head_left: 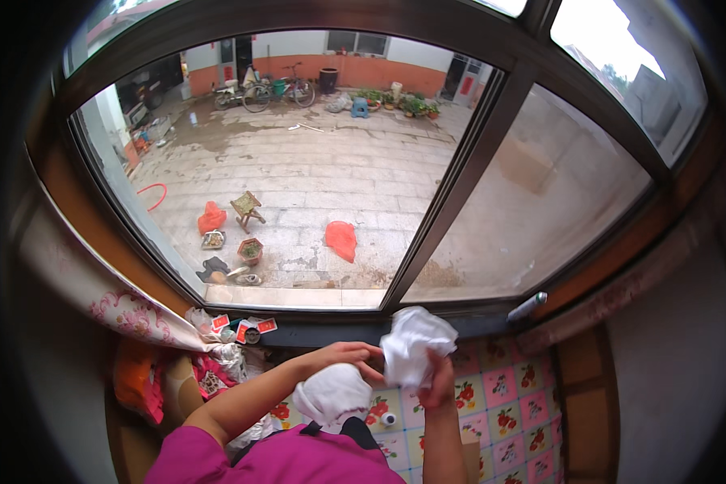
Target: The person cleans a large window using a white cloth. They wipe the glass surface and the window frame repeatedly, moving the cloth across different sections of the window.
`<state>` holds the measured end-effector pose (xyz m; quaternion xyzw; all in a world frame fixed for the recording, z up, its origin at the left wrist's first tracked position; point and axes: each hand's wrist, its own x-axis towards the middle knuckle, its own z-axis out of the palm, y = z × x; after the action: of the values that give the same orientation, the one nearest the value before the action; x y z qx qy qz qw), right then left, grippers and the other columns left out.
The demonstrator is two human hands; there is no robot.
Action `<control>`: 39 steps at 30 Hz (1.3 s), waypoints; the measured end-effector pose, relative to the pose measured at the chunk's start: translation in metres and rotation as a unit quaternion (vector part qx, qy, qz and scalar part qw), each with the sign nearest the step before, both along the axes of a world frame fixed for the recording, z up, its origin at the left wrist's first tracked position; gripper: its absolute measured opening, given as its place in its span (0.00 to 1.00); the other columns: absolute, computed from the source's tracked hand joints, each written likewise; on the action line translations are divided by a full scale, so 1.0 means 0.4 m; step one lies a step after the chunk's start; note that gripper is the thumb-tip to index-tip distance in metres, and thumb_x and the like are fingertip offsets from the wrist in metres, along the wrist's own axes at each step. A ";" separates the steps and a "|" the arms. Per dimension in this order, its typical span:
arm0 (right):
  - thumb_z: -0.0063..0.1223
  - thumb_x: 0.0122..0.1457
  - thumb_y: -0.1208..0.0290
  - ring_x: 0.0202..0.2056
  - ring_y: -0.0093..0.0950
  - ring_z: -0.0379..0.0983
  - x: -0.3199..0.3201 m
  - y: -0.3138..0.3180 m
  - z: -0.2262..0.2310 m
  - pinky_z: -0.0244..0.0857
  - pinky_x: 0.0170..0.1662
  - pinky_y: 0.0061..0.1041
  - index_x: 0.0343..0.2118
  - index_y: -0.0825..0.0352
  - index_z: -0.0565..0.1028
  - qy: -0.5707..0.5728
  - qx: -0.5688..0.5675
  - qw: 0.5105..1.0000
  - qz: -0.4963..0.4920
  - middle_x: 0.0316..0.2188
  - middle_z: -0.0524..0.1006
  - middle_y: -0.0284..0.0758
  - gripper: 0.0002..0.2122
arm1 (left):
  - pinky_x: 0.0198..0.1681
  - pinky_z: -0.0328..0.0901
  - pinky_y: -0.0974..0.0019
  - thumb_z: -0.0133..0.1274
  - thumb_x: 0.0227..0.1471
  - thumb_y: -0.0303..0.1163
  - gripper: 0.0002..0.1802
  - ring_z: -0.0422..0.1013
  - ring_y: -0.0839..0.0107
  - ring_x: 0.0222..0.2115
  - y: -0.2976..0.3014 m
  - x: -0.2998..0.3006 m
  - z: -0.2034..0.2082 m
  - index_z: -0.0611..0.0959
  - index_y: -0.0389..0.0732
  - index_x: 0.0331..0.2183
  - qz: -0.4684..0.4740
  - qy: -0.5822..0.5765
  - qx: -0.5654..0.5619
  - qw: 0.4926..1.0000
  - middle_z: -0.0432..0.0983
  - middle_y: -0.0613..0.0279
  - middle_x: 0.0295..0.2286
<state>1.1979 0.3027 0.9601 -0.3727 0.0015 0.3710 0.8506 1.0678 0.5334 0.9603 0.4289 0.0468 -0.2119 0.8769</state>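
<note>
A crumpled white cloth is raised in front of the window sill, gripped along its lower right side by my right hand. My left hand comes in from the left with its fingers stretched toward the cloth's left edge; whether they touch it I cannot tell. Just below that hand, close to my magenta shirt, sits a second rounded bundle of white cloth. Between the forearms a small white-and-black round object rests on the flowered, checked covering.
The dark-framed window spans the far side. On its sill lie red-and-white cards at left and a white tube-shaped container at right. Bundled fabrics and an orange bag crowd the left. Outside, a paved courtyard holds a wooden stool.
</note>
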 end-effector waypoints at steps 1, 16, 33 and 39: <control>0.53 0.64 0.69 0.49 0.33 0.77 0.076 0.028 0.044 0.73 0.52 0.36 0.58 0.65 0.70 -0.030 -0.055 0.995 -0.083 0.51 0.78 0.36 0.20 | 0.49 0.72 0.61 0.45 0.68 0.44 0.30 0.78 0.64 0.45 0.024 0.016 0.025 0.64 0.36 0.63 0.035 0.034 -0.007 0.999 0.81 0.45 0.46; 0.35 0.70 0.48 0.67 0.53 0.53 0.634 0.647 0.730 0.43 0.69 0.47 0.68 0.71 0.55 -0.799 -0.192 0.285 -0.493 0.70 0.54 0.52 0.34 | 0.39 0.76 0.60 0.44 0.68 0.47 0.25 0.81 0.60 0.34 0.190 -0.241 -0.167 0.80 0.34 0.49 0.482 0.164 0.003 0.861 0.83 0.49 0.34; 0.41 0.69 0.68 0.70 0.54 0.44 0.406 0.668 -0.437 0.35 0.72 0.47 0.68 0.79 0.50 -0.600 -0.463 0.582 -0.294 0.69 0.50 0.58 0.30 | 0.41 0.76 0.55 0.47 0.63 0.50 0.26 0.80 0.57 0.36 0.335 -0.553 -0.189 0.81 0.35 0.45 0.585 0.191 -0.004 0.788 0.83 0.50 0.37; 0.35 0.72 0.59 0.73 0.52 0.34 0.398 0.742 -0.324 0.28 0.73 0.44 0.69 0.80 0.44 -0.531 -0.399 0.643 -0.381 0.71 0.41 0.60 0.33 | 0.42 0.76 0.54 0.45 0.65 0.52 0.27 0.80 0.56 0.36 0.372 -0.560 -0.180 0.79 0.36 0.46 0.566 0.203 -0.021 0.798 0.82 0.51 0.38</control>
<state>1.3569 0.5997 0.8304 -0.7755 -0.1611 -0.2837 0.5406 0.8438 0.6821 0.8882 0.2547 0.4541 0.2394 0.8195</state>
